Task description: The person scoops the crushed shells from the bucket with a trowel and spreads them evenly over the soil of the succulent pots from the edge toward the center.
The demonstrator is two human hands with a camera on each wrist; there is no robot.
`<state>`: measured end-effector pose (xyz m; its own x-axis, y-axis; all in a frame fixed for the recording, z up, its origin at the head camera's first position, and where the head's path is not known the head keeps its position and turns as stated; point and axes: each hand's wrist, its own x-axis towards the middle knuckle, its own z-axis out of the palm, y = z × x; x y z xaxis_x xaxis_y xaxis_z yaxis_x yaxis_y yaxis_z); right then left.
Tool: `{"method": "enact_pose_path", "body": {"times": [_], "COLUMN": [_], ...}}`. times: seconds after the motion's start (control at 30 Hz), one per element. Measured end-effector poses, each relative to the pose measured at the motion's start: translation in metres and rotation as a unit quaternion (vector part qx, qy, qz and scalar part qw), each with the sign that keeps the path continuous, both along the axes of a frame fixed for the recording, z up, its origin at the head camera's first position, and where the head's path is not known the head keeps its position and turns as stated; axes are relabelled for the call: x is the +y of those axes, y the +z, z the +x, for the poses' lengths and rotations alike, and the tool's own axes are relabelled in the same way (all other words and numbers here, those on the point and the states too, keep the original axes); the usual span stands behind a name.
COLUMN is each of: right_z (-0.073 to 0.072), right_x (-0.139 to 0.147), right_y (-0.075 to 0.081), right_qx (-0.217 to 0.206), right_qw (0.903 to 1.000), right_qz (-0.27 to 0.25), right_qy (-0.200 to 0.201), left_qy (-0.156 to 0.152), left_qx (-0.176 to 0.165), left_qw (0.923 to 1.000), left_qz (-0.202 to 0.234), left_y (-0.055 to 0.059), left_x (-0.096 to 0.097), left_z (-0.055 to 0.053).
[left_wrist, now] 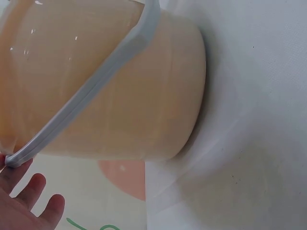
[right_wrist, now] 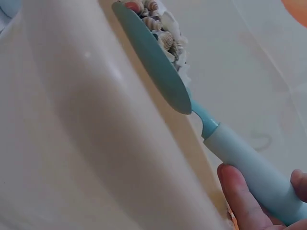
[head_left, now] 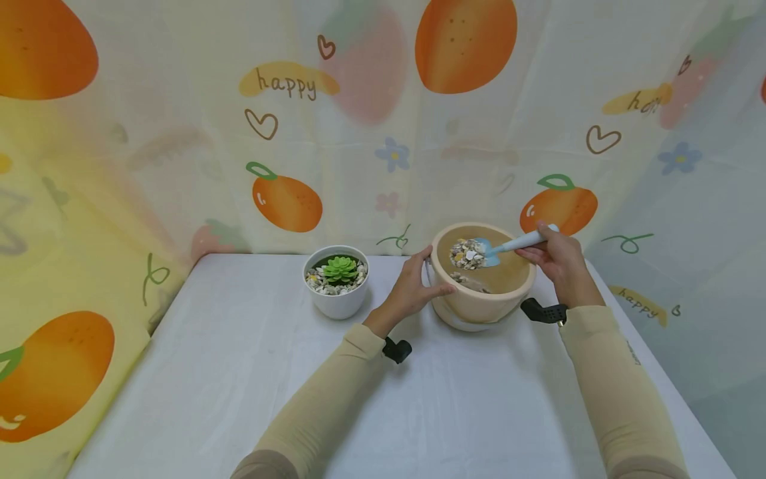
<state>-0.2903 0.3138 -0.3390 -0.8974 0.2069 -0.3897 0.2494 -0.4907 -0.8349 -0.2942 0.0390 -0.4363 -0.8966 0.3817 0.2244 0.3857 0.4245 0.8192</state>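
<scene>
Head view: right fingers [head_left: 530, 254] clamped on shovel handle [head_left: 526, 240]; left fingers [head_left: 421, 257] spread against bucket [head_left: 479, 309]

The fabric backdrop [head_left: 197, 100] bears the handwritten-style word "happy" on printed yellow patches. The first patch [head_left: 290, 78], above and left of the fingers of the left hand [head_left: 409, 286], reads clearly. A second patch [head_left: 640, 100], above and right of the fingers of the right hand [head_left: 559, 259], has distorted last letters. A third patch [head_left: 641, 306], right of and below those fingers, reads "happy". Below them, the right sleeve [head_left: 616, 392] carries lettering [head_left: 633, 352] too small to read.
</scene>
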Motion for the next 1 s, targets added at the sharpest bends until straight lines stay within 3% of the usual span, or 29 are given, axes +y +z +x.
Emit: {"method": "enact_pose_path", "body": {"times": [0.23,0.67,1.0], "right_z": [0.003,0.008,0.011], "right_x": [-0.001,-0.002,-0.004], "right_y": [-0.001,-0.003,-0.005], "right_qx": [0.019,0.033,0.038], "right_qw": [0.9993,0.9980,0.9977], "right_qz": [0.009,-0.034,-0.031], "right_qy": [-0.032,-0.042,-0.045], "left_qy": [-0.006,-0.007,-0.005], "left_qx": [0.007,0.029,0.019], "left_qw": [0.9999,0.9995,0.9998], "left_qz": [-0.003,-0.002,-0.009], "left_y": [0.002,0.002,0.004], "left_x": [-0.001,-0.003,-0.007], "left_z": [-0.001,-0.004,-0.003]}}
